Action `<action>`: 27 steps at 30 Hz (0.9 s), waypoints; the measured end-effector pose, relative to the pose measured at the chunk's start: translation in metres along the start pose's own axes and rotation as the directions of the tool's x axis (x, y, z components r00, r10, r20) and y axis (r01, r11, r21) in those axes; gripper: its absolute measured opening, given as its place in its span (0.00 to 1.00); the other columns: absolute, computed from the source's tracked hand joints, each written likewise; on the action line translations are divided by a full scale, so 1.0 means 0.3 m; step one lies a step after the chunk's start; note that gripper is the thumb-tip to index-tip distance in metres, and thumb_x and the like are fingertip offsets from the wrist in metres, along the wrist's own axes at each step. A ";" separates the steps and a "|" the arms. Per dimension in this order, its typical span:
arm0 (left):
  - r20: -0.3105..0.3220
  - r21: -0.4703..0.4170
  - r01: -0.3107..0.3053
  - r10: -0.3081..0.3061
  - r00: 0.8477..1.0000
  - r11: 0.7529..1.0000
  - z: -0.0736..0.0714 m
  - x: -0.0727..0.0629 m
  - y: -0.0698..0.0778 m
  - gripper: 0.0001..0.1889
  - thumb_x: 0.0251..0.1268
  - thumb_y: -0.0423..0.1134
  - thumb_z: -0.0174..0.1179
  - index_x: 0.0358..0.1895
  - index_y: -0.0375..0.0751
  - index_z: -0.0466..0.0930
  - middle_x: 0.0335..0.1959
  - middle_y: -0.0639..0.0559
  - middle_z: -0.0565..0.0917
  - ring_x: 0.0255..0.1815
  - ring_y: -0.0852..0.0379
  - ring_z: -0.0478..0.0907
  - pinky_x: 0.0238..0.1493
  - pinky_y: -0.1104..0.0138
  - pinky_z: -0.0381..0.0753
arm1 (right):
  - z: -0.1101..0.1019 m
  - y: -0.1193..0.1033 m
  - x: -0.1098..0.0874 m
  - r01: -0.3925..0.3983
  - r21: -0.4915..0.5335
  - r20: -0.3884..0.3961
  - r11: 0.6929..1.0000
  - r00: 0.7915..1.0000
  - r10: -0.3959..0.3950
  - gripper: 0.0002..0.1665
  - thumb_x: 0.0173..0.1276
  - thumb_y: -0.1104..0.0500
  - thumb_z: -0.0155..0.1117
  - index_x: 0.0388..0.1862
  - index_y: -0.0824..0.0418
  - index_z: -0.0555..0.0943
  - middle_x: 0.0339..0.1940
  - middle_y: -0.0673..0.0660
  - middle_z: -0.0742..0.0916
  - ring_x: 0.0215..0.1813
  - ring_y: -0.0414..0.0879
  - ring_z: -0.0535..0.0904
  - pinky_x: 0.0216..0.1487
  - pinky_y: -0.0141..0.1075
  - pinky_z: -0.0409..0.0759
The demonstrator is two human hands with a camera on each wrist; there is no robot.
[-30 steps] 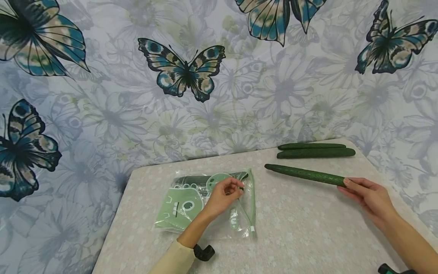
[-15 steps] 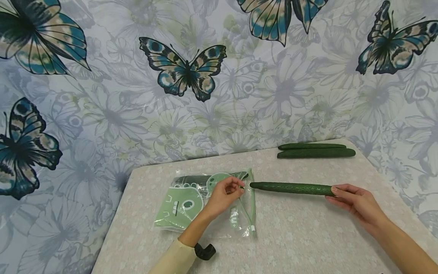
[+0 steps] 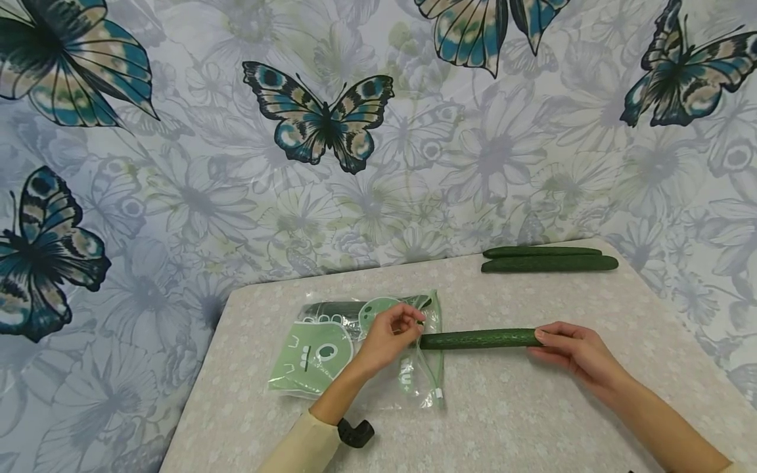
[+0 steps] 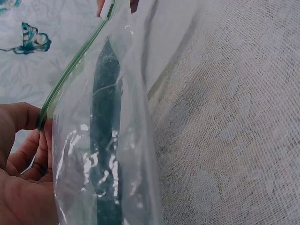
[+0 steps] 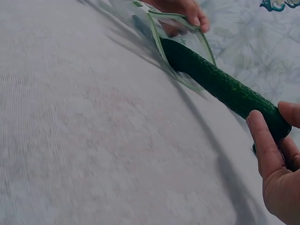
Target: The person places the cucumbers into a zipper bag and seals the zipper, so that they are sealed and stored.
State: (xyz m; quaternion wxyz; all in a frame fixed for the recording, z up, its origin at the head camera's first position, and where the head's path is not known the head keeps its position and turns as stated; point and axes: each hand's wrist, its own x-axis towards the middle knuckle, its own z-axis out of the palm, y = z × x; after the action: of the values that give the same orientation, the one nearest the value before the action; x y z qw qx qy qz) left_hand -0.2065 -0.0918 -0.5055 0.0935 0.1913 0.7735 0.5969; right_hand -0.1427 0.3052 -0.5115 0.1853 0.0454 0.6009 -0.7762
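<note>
A clear zip bag [image 3: 316, 361] with a green monster print lies on the table, its mouth facing right. My left hand [image 3: 387, 335] pinches the upper lip of that mouth, and the green zip edge [image 4: 70, 68] shows between thumb and fingers in the left wrist view. My right hand [image 3: 573, 351] grips the right end of a long green cucumber [image 3: 481, 339]. The cucumber's far end is inside the bag's mouth, as the green rim [image 5: 159, 40] around it shows in the right wrist view. Another dark cucumber [image 3: 334, 309] is visible through the plastic along the bag's back side.
Two more cucumbers [image 3: 550, 263] lie side by side at the table's back right. The table [image 3: 503, 407] has a pale flowered cloth. Behind it stands a butterfly-patterned backdrop [image 3: 378, 217]. A black strap piece [image 3: 356, 433] sits at the left wrist.
My right hand has brought the cucumber left and down, levelling it, and its tip has passed into the bag's mouth. The left hand has kept its pinch on the bag.
</note>
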 end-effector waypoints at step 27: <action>0.006 -0.020 0.004 -0.004 1.000 1.000 -0.002 -0.006 0.005 0.14 0.75 0.34 0.66 0.57 0.30 0.83 0.37 0.55 0.80 0.33 0.64 0.76 0.38 0.73 0.76 | 0.281 0.090 0.205 -0.020 0.079 0.009 0.997 1.000 0.019 0.07 0.77 0.64 0.69 0.50 0.65 0.84 0.48 0.55 0.87 0.50 0.44 0.92 0.60 0.37 0.89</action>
State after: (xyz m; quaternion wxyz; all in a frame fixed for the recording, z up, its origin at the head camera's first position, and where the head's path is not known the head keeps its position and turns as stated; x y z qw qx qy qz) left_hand -0.2046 -0.0928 -0.5042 0.0990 0.1908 0.7675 0.6039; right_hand -0.1777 0.2051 -0.5312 0.1934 0.0553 0.5684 -0.7978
